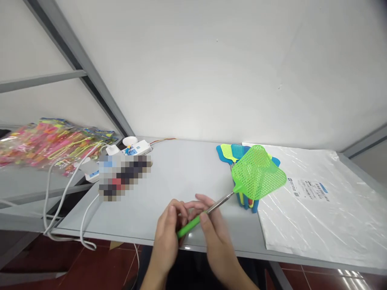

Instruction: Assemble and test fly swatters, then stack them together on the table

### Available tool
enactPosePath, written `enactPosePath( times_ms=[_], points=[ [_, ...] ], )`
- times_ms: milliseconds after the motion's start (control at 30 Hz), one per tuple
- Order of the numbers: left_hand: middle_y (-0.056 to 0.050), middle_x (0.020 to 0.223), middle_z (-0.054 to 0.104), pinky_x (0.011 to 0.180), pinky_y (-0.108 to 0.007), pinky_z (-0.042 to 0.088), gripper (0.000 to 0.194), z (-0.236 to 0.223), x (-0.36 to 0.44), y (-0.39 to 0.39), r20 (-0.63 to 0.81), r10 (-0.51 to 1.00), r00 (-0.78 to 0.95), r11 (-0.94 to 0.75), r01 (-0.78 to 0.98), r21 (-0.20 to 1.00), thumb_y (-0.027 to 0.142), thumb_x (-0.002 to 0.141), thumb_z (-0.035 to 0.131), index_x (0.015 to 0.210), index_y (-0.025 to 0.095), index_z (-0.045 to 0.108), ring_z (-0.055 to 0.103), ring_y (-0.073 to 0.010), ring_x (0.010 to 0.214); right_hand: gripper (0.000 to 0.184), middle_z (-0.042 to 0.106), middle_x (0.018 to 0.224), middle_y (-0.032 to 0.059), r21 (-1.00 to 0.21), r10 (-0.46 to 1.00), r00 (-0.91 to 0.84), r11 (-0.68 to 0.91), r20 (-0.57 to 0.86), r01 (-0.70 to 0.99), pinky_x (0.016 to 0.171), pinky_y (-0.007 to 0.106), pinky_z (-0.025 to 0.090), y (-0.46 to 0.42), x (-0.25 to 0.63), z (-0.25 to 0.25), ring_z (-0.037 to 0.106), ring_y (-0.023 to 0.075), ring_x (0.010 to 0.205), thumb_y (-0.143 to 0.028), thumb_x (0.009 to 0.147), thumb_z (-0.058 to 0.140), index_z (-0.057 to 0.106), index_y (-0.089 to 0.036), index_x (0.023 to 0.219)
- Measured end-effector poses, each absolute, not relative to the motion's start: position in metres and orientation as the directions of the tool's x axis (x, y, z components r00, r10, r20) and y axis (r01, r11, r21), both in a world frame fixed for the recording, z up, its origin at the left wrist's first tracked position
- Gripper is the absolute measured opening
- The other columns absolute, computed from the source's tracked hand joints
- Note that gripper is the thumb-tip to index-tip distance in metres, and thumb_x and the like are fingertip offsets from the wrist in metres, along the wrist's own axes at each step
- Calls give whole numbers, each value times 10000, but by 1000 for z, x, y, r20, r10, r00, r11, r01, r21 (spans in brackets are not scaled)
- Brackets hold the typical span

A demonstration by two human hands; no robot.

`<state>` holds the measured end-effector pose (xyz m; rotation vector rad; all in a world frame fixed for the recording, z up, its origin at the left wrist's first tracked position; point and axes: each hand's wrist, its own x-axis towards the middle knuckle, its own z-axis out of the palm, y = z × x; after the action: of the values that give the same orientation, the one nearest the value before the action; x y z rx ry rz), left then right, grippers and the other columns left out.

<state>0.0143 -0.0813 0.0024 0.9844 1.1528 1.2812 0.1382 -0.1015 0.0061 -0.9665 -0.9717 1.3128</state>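
Note:
A bright green fly swatter (259, 173) with a metal telescopic shaft slants up to the right over the table's front part. My left hand (167, 233) is closed around the lower end of its green handle. At the handle's top, where the metal starts, my right hand (220, 241) has its thumb against the near side and its fingers behind, slightly blurred. Beyond the green mesh head stands a bunch of other fly swatters (227, 152), blue, teal and yellow, partly hidden by it.
A white plastic package (320, 217) with a label covers the table's right side. Power strips (136, 148) and loose white cables (62, 201) lie at the left, beside a pixelated dark object (127, 177). Bagged colourful items (57, 145) lie on the left shelf.

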Motion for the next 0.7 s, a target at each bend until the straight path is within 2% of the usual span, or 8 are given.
enactPosePath(
  times_ms=[67,167,233,300,400,533,600,700],
  points=[
    [22,594,401,501,-249,333,472,-1,21,-83,-41,992,-122,27,-116,993,589,939,397,673,215,509,399,-136,530,286,673,1159,46,-980,999,-1,43,44,-196,922,348,472,-100,134,0,623,195,1030,-393,972,465,598,-260,1187],
    [6,690,487,611,-281,385,341,-6,20,-81,96,981,-168,-78,111,991,505,953,428,789,233,554,468,-170,637,283,700,944,44,-996,993,83,87,87,1,802,305,497,-94,140,-6,644,189,884,-419,965,452,614,-223,1088],
    [-16,809,554,693,-307,409,251,-8,15,-75,165,984,-64,-142,272,952,448,951,456,867,239,567,519,-200,753,359,666,806,19,-980,970,211,81,120,184,715,286,489,-92,156,-3,629,178,759,-441,954,459,564,-206,1205],
    [-29,895,575,778,-338,417,219,-7,9,-67,170,981,89,-192,387,902,408,962,444,889,240,563,530,-223,870,496,606,719,-16,-925,910,386,-5,153,379,607,272,448,-93,177,3,565,162,617,-458,947,462,438,-204,1372],
    [-34,954,578,855,-383,413,217,-7,4,-54,151,960,235,-250,486,837,387,980,410,893,242,546,503,-238,968,531,543,617,-51,-771,849,502,-204,169,603,550,272,387,-94,212,16,517,169,534,-472,938,454,382,-218,1399],
    [-42,990,582,899,-428,414,216,-12,4,-42,151,943,297,-297,545,784,380,983,395,909,243,546,483,-255,1027,421,623,659,11,-401,830,556,-494,47,772,546,295,342,-73,245,35,599,231,614,-438,958,347,436,-196,1291],
    [-47,1009,589,908,-440,421,210,-17,4,-39,147,938,314,-308,562,768,370,978,402,919,246,561,483,-262,1050,368,669,761,67,-260,845,535,-516,-1,816,572,303,348,-52,255,42,643,262,726,-391,960,330,467,-187,1234],
    [-56,1013,606,895,-446,443,202,-23,3,-36,182,927,326,-347,572,743,348,963,420,915,245,586,498,-273,1050,291,688,864,119,-182,867,496,-494,-36,850,602,314,360,-20,263,45,660,290,804,-307,939,352,500,-173,1151]
  ],
)
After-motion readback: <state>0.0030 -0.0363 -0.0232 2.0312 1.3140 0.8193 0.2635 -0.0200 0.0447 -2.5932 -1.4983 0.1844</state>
